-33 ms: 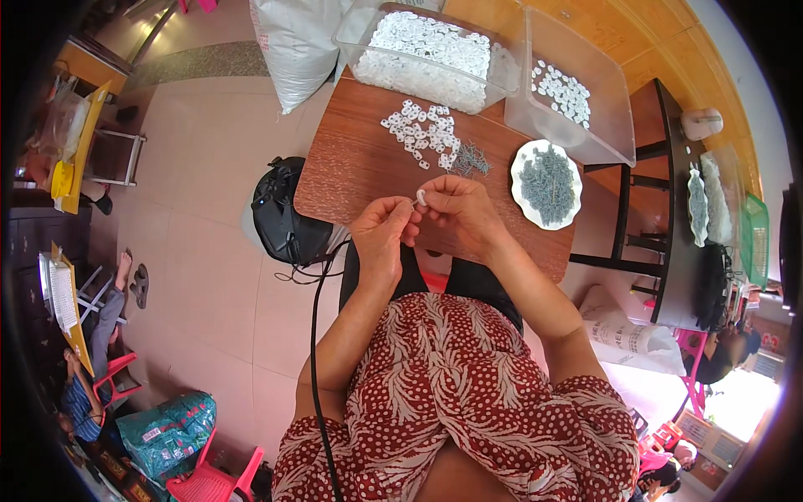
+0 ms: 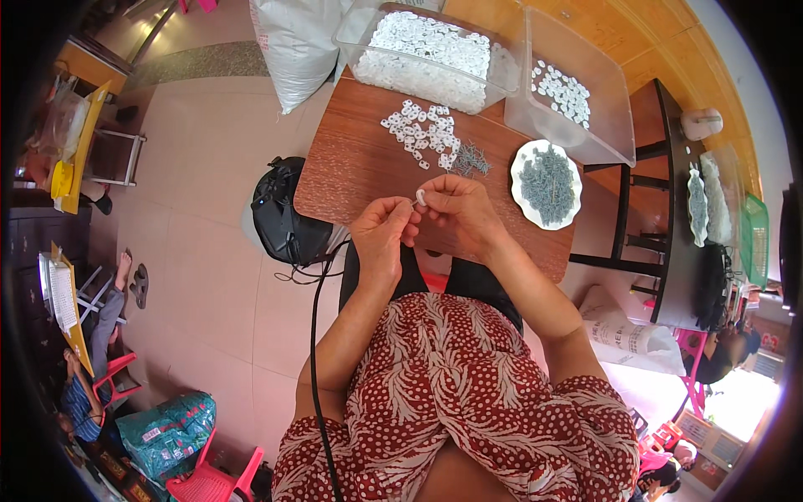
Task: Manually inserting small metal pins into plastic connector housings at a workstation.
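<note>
My right hand [image 2: 462,209] pinches a small white plastic piece [image 2: 421,197] between thumb and fingertips. Close against it, my left hand [image 2: 382,234] is closed on a thin grey pin [image 2: 414,202] that points toward the white piece; most of the pin is hidden by the fingers. Both hands are held over the near part of the brown table [image 2: 351,159]. Beyond them lies a loose heap of white plastic pieces with holes [image 2: 422,132], with a small pile of grey pins [image 2: 472,159] beside it. A scalloped white plate [image 2: 517,194] on the right carries many more grey pins.
At the table's far side is a clear tub [image 2: 418,88] full of white pieces; a second clear tub [image 2: 611,138] to its right holds fewer. A black bag [image 2: 284,213] sits left of the table. A black cable [image 2: 315,368] runs past my left arm. Other people sit farther off.
</note>
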Available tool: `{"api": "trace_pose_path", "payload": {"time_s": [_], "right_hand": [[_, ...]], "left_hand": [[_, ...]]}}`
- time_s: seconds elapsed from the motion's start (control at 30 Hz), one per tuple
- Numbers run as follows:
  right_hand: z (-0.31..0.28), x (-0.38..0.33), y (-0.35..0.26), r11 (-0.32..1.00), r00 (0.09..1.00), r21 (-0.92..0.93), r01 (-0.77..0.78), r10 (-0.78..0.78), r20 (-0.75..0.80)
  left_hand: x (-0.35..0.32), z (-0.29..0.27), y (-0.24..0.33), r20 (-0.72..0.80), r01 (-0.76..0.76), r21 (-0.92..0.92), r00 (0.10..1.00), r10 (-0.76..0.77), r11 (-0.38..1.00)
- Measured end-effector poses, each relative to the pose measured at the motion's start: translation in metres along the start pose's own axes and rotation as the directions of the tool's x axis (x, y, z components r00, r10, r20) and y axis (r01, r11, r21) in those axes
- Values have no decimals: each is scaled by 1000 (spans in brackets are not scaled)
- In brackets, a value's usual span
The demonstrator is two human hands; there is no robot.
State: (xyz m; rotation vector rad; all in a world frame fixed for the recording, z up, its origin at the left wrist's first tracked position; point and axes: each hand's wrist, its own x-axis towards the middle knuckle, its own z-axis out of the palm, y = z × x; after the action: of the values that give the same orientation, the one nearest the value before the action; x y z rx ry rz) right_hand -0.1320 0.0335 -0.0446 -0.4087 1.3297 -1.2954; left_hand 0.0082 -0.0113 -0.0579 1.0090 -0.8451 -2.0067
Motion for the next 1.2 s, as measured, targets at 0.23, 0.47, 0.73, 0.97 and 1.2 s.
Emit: {"api": "trace_pose_path", "payload": {"time_s": [0.23,0.47,0.73,0.97,1.2], "right_hand": [[6,1,6,995,997,-53,82,-83,-8],[8,4,11,987,988,-62,149,-151,-28],[13,2,11,969,978,-146,199,-207,-41],[18,2,20,958,962,-148,246,-260,-81],[28,-6,13,958,963,-161,237,-253,-89]], "left_hand": [[-1,0,0,-33,-28,52,999,30,998],[-4,1,2,-48,-55,98,997,60,994],[-4,-1,0,-48,-66,108,996,71,992],[-2,-1,-4,-66,-91,100,993,98,991],[0,-3,-6,-50,-82,57,995,85,995]]}}
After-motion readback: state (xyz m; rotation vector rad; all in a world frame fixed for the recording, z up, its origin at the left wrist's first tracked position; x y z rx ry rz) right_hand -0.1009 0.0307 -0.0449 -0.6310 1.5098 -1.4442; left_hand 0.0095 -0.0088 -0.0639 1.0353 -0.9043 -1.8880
